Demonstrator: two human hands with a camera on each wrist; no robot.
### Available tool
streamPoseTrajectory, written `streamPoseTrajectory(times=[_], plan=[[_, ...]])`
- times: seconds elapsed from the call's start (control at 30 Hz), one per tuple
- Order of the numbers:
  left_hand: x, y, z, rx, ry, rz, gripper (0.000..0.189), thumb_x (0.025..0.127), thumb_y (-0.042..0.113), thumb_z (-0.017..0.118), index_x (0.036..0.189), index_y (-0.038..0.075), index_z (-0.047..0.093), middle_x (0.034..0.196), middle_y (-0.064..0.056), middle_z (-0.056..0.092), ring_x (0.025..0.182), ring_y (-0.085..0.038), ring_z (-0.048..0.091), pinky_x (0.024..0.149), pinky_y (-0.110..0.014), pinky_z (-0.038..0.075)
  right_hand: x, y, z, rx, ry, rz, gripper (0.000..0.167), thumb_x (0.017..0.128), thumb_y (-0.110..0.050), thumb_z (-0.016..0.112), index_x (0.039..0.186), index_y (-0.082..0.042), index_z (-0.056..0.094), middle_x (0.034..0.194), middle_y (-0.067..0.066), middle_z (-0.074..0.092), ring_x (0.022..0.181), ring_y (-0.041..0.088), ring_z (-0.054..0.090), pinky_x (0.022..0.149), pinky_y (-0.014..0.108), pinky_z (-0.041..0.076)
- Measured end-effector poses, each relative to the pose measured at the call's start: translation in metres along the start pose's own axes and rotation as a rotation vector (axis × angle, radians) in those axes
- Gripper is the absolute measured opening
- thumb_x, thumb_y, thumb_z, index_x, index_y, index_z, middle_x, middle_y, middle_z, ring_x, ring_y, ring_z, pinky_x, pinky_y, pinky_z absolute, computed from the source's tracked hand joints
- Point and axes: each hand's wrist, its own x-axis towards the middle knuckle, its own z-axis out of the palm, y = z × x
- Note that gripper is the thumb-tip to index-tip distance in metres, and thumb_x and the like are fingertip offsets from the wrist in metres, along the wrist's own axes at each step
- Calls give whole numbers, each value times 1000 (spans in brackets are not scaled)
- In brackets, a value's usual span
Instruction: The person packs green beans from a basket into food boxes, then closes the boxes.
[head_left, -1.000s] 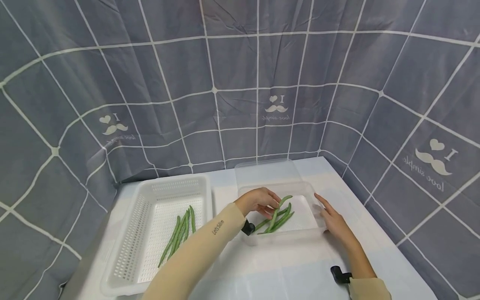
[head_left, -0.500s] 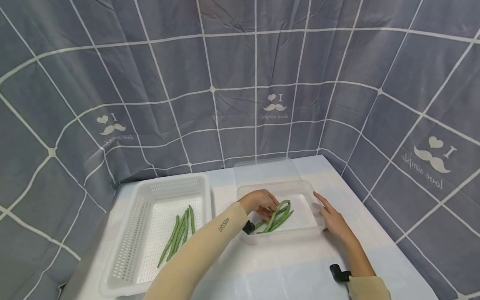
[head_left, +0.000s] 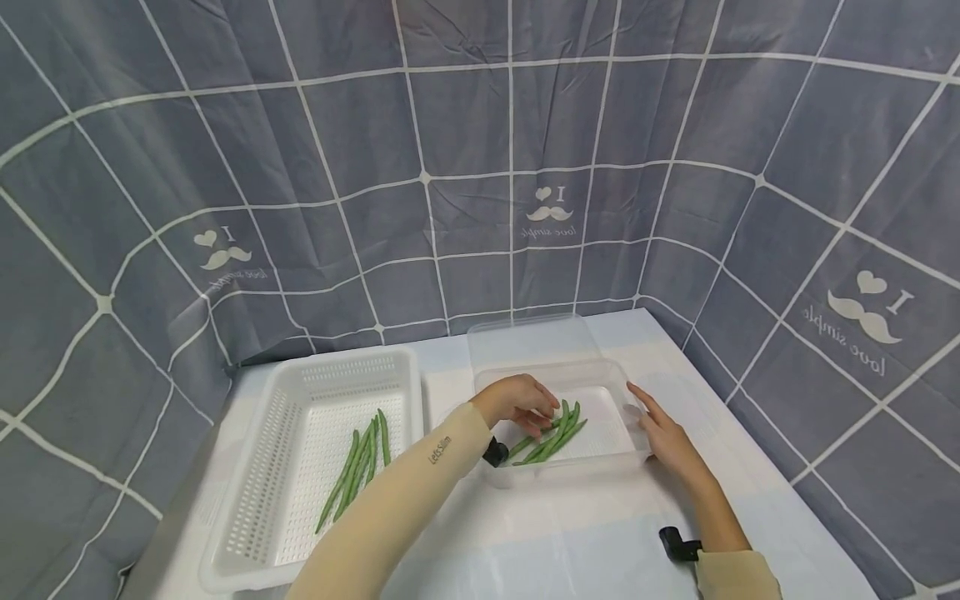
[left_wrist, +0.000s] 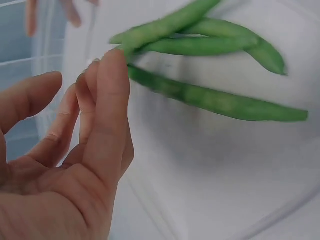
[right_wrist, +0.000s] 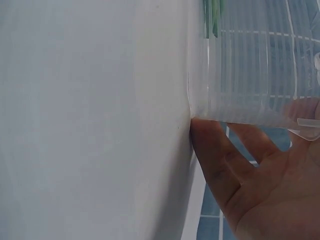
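In the head view my left hand [head_left: 519, 403] is over the left part of a clear plastic box [head_left: 525, 479]. Several green beans [head_left: 564, 433] lie in a loose bundle on the box's floor, just right of its fingers. The left wrist view shows the thumb [left_wrist: 37, 97] apart from the fingers, with one fingertip right at the end of the beans [left_wrist: 215, 100]. Nothing is gripped between thumb and fingers. My right hand [head_left: 670, 437] rests against the outside of the box's right wall, its fingertips [right_wrist: 207, 131] touching the plastic low down in the right wrist view.
To the left stands a white perforated basket [head_left: 251, 492] with more green beans [head_left: 360, 467] in it, partly behind my left sleeve [head_left: 405, 492]. Behind the box lies a clear flat lid [head_left: 536, 337]. A grey checked curtain [head_left: 480, 208] borders the white tabletop [head_left: 570, 542].
My left hand has let go of the green bean it was holding; the bean now lies with the others in the box. The right hand stays at the wall.
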Motion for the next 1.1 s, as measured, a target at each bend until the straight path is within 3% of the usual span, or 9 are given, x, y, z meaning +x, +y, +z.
streamPoseTrajectory(times=[0.13, 0.27, 0.4, 0.53, 0.63, 0.87, 1.1], plan=[[-13, 3, -11, -117, -31, 51, 38, 106, 4, 60, 143, -5, 62, 127, -19, 68, 90, -18, 68, 103, -46, 63, 0, -1, 0, -9, -5, 2, 61, 112, -24, 29, 171, -32, 19, 169, 33, 30, 139, 59, 48, 70, 34, 55], [-36, 7, -28, -256, -49, 108, 38, 106, 6, 61, 144, -1, 62, 114, -10, 67, 95, -18, 70, 94, -41, 66, 0, -3, 1, -11, -9, 1, 62, 112, -23, 29, 172, -31, 18, 169, 32, 30, 141, 59, 47, 70, 34, 55], [-69, 0, -53, -313, -13, 156, 40, 105, 6, 62, 145, 0, 61, 110, -6, 67, 101, -19, 69, 86, -35, 66, 1, -4, 3, -20, -19, -4, 62, 111, -22, 29, 172, -31, 17, 170, 31, 27, 144, 60, 42, 71, 34, 55], [-105, -16, -79, -307, 73, 183, 41, 105, 7, 62, 145, -1, 60, 113, -7, 67, 103, -19, 70, 85, -33, 66, 2, -3, 1, -26, -21, -1, 62, 111, -22, 28, 172, -31, 16, 171, 31, 25, 143, 59, 43, 71, 34, 54], [-124, -31, -95, -306, 117, 184, 42, 105, 7, 61, 146, -2, 59, 117, -8, 66, 102, -18, 70, 85, -32, 66, 0, -2, -1, -27, -20, 7, 61, 112, -24, 26, 172, -31, 15, 169, 33, 28, 141, 58, 46, 71, 33, 53], [-156, -63, -122, -297, 162, 191, 43, 107, 9, 60, 148, -3, 55, 114, -5, 65, 101, -15, 70, 89, -32, 65, 0, -2, -4, -17, -37, 20, 60, 113, -28, 24, 172, -32, 12, 166, 36, 31, 138, 57, 48, 73, 34, 54], [-178, -97, -146, -234, 215, 183, 46, 109, 12, 57, 151, -7, 49, 113, -4, 65, 102, -13, 69, 91, -32, 65, 4, -2, 0, -31, -42, 3, 61, 113, -27, 24, 172, -31, 12, 166, 36, 32, 138, 57, 48, 72, 33, 53]])
